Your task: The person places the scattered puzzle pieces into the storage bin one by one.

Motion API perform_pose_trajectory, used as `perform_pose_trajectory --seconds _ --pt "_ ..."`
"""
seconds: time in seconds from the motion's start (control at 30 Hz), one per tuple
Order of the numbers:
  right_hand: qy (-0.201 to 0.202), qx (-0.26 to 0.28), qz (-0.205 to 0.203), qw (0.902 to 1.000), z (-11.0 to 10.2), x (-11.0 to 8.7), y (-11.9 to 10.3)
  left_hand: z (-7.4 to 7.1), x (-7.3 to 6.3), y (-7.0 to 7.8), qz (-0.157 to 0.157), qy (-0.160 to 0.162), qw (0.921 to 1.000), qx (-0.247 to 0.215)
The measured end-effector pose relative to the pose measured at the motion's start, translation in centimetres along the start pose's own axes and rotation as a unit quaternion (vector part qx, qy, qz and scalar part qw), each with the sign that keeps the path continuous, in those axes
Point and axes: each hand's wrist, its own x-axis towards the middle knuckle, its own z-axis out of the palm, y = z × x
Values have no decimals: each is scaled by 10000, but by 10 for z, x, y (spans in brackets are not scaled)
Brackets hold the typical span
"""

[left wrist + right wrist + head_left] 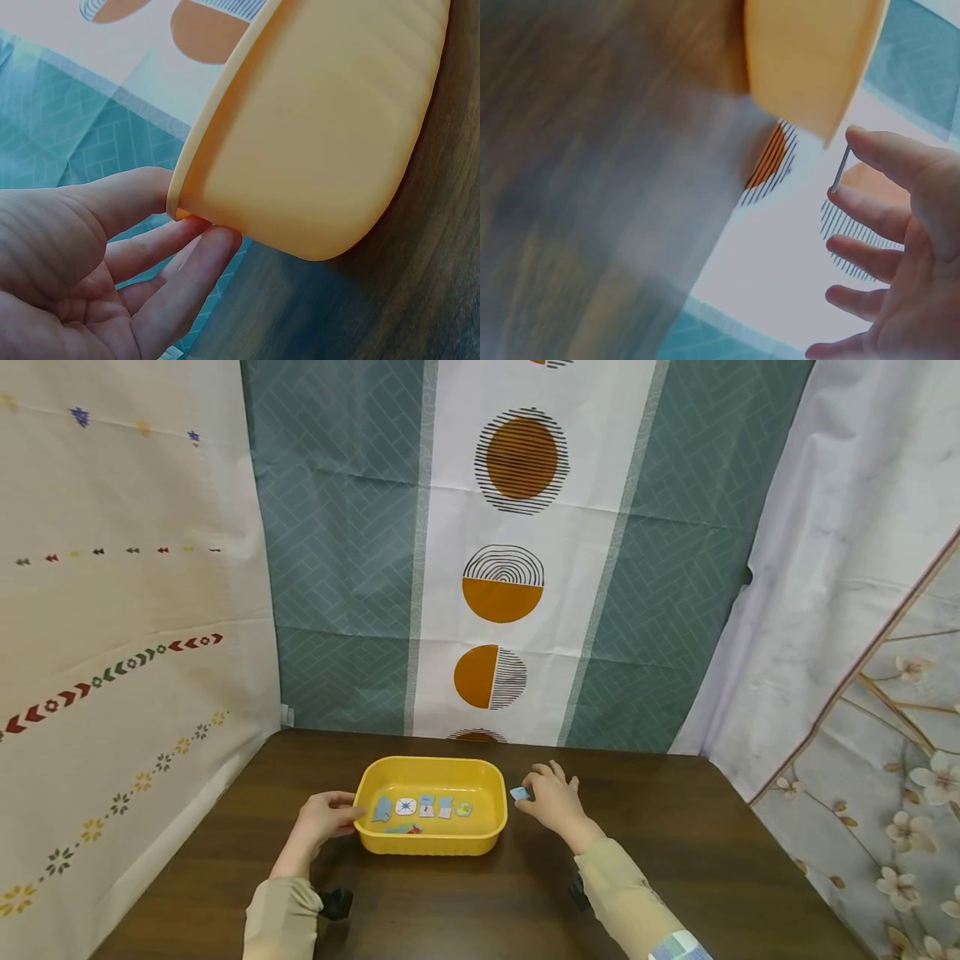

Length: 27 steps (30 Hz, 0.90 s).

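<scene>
A yellow plastic tray [431,845] stands on the table with several small flat pieces lying in it. Among them are a blue-grey piece [382,808], a white piece with a blue star shape [406,807] and a green piece [464,809]. At the tray's left end my left hand [324,814] grips the rim, thumb on top and fingers beneath the lip in the left wrist view. Just right of the tray, my right hand [553,797] pinches a thin light-blue piece [520,793] between thumb and index finger. That piece [841,168] shows edge-on in the right wrist view, its other fingers spread.
The dark brown wooden table [442,910] extends around the tray. Behind it hangs a teal and white curtain [337,568] with orange circles. Patterned cloths hang at the left [135,610] and right [847,677] sides.
</scene>
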Motion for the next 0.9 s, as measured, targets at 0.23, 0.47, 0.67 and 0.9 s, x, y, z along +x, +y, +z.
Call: perform_pose_trajectory --seconds 0.23,0.47,0.67,0.9 --pt "-50 95 -209 9997 2 10 -25 1 1 0 76 16 10000 -50" --pt "-204 175 -385 9989 11 15 -43 3 1 0 90 9 9999 -47" --pt "-333 188 -583 9976 20 17 -56 3 1 -2 34 31 10000 -64" --pt "-431 155 -749 9961 29 20 -69 2 1 -3 -14 98 9999 -86"
